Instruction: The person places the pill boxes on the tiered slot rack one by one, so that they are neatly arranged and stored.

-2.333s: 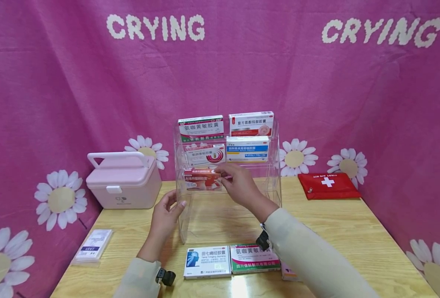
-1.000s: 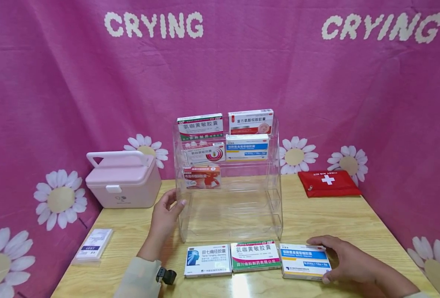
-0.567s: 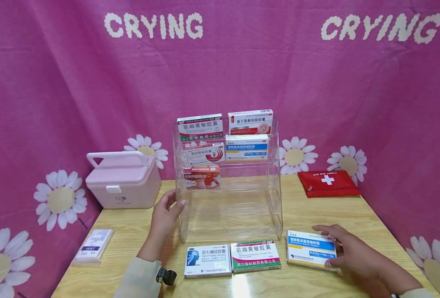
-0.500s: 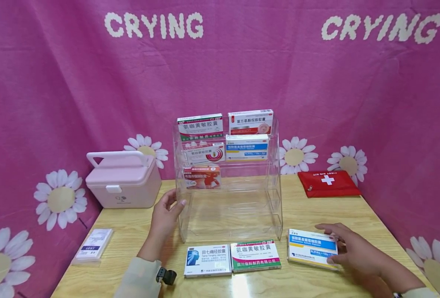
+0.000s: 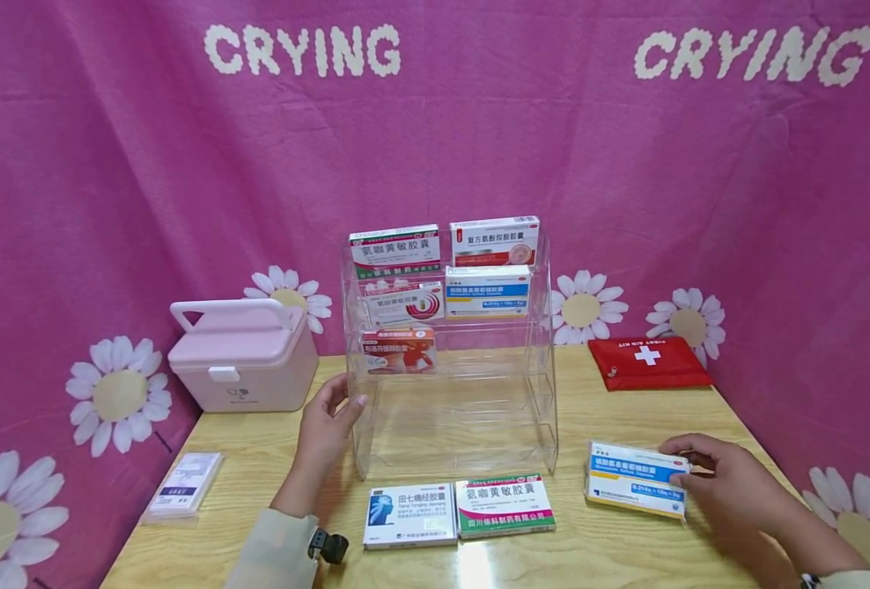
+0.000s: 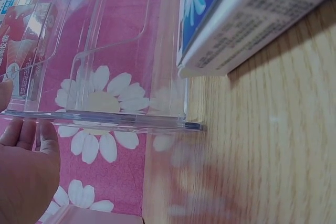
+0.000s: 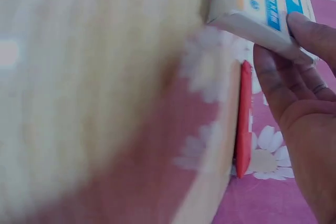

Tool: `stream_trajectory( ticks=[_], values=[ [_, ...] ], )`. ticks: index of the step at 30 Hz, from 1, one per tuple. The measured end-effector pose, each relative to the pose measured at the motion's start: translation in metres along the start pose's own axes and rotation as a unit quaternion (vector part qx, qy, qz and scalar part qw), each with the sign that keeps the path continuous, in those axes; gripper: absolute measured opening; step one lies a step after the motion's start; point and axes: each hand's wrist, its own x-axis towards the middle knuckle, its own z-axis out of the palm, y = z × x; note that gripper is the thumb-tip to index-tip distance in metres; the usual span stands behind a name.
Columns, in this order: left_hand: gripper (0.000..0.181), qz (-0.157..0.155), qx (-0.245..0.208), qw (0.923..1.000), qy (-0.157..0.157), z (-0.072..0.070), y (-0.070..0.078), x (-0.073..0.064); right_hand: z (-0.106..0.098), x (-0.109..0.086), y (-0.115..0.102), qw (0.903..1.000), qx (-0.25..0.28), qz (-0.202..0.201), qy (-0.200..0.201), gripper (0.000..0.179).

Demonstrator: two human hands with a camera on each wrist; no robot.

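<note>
My right hand [image 5: 733, 487] pinches a white, blue and yellow medicine box [image 5: 635, 481] by its right end, thumb on the printed face. In the right wrist view the box [image 7: 262, 3] is tilted, with fingers behind it. My left hand [image 5: 326, 421] holds the left side panel of a clear acrylic display rack [image 5: 453, 409]; in the left wrist view the thumb and fingers lie on opposite sides of that panel. Several medicine boxes stand in the rack's upper tiers, among them a red box [image 5: 399, 352] in the third tier, left. The right half of that tier and the lower tiers hold nothing.
Before the rack lie a white-blue medicine box [image 5: 410, 517] and a green-magenta one [image 5: 506, 506]. A pink handled case [image 5: 244, 360] stands at left, near a small white pack [image 5: 183, 487]. A red first aid pouch [image 5: 648, 365] lies at the back right.
My right hand left the red box in the rack, took hold of the blue-yellow box at the front row's right end, and moved it right and away from me. The left hand stayed.
</note>
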Motion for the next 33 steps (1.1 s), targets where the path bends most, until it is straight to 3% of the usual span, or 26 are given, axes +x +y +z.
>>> stream_trajectory(
  ticks=[8, 12, 16, 23, 27, 30, 33],
  values=[
    [0.047, 0.005, 0.001, 1.0, 0.001, 0.001, 0.0, 0.0, -0.011, 0.002, -0.02, 0.9956, 0.084, -0.04, 0.01, 0.026],
    [0.047, 0.008, -0.003, 1.0, -0.001, 0.001, 0.0, 0.001, -0.016, 0.005, -0.047, 0.987, 0.144, -0.071, 0.001, 0.027],
    [0.047, 0.006, 0.001, 1.0, 0.002, -0.001, 0.001, 0.001, -0.013, 0.015, -0.081, 0.975, 0.183, -0.123, 0.022, 0.027],
    [0.048, -0.003, 0.019, 0.9998, 0.007, -0.003, 0.001, -0.001, -0.003, 0.051, -0.15, 0.976, 0.143, -0.141, 0.084, 0.028],
    [0.047, -0.006, 0.015, 0.9998, 0.006, -0.002, 0.001, -0.002, 0.001, 0.081, -0.182, 0.9647, 0.139, -0.189, 0.119, 0.025],
    [0.047, -0.007, 0.005, 1.0, 0.003, -0.001, 0.001, -0.002, -0.001, 0.103, -0.199, 0.9573, 0.159, -0.21, 0.119, 0.024],
    [0.047, -0.005, 0.001, 1.0, 0.001, 0.0, 0.001, -0.001, -0.004, 0.121, -0.212, 0.9577, 0.156, -0.212, 0.115, 0.024]
  ],
)
